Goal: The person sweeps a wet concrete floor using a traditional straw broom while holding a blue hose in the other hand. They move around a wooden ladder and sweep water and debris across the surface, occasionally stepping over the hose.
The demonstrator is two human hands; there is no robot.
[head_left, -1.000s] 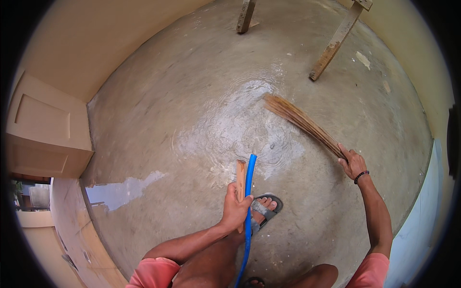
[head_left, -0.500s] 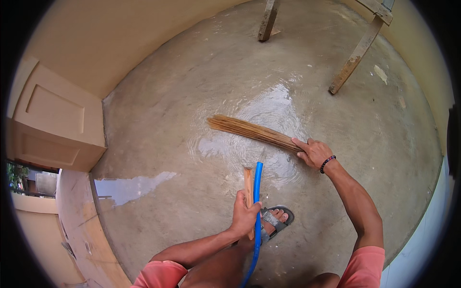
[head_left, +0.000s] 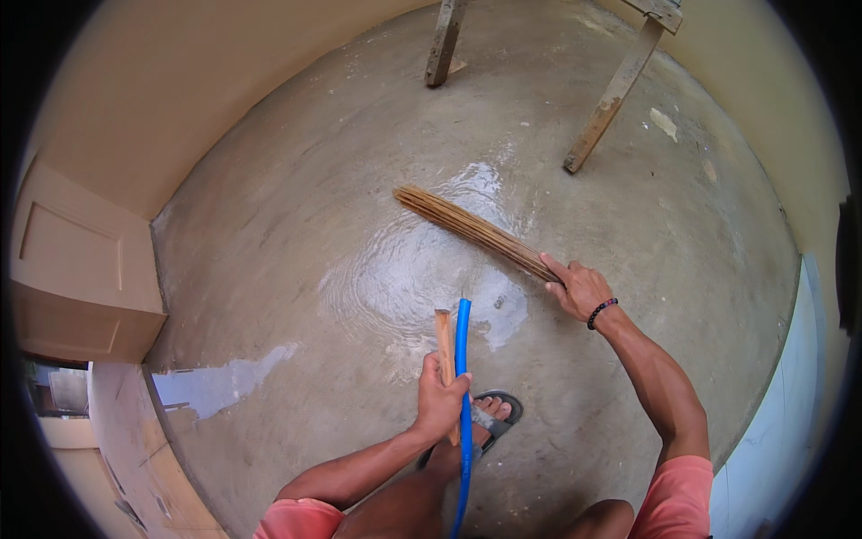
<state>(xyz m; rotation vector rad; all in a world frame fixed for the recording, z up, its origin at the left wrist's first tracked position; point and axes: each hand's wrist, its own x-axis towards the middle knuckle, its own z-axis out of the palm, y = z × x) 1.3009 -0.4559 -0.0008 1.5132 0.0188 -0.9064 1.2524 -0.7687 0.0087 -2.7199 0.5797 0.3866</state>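
Note:
Wrapped around a short wooden stick (head_left: 444,331) and a blue hose (head_left: 462,341) is my left hand (head_left: 438,401), at the lower middle. Both stand side by side, tops pointing away from me, and a little water seems to come from the hose's mouth. My right hand (head_left: 582,291), a beaded bracelet at its wrist, grips the near end of a brown stick broom (head_left: 471,228). The broom slants to the far left over a rippling puddle (head_left: 395,278). Whether its bristle tips touch the floor, I cannot tell.
Wet concrete floor (head_left: 296,207) spreads around me. Two wooden legs (head_left: 611,103) of a stand rise at the far side. A second puddle (head_left: 220,382) lies at left, near a panelled beige block (head_left: 72,242). My sandalled foot (head_left: 494,415) is beside the hose.
The scene has shifted leftward in view. The broom now slants more steeply, its bristle end pointing farther away. Both hands keep their holds, and the puddle's ripples have changed shape.

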